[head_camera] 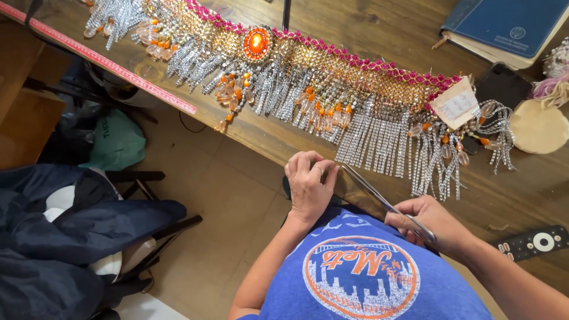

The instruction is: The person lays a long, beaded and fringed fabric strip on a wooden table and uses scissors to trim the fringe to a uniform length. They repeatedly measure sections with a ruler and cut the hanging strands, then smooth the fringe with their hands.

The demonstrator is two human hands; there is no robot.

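A long beaded belt (308, 65) lies across the wooden table (379, 24), with a pink trim, gold mesh, silver rhinestone fringe and orange drops. An orange oval gem (256, 42) sits near its middle. My right hand (430, 222) grips silver scissors (379, 198), blades pointing up-left toward my left hand. My left hand (308, 184) rests at the table's near edge, fingers pinched together just below the fringe; what it pinches is too small to see. A ring shows on one finger.
A pink measuring tape (101, 59) runs along the table's left edge. A blue book (510, 26), a paper tag (455, 104), a round tan disc (539, 127) and a black remote (533, 242) lie at right. Dark clothes on a chair (71, 237) stand at left.
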